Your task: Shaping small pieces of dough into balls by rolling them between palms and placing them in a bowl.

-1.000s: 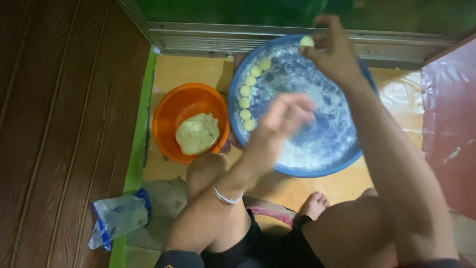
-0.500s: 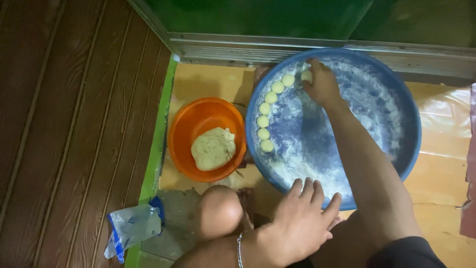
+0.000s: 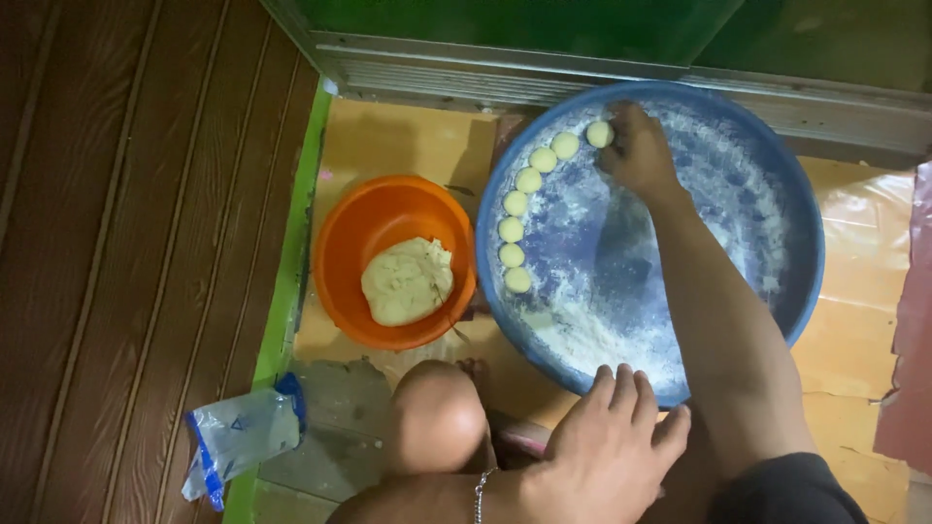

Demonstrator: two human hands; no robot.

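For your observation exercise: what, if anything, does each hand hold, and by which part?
The right hand touches a dough ball with its fingertips; a grip cannot be told. The left hand holds nothing, resting at the blue tray rim.

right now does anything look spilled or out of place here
Nothing stands out. Flour dusts the blue tray only on its inside, the dough balls curve neatly along its left rim, and the dough lump sits inside the orange bowl.
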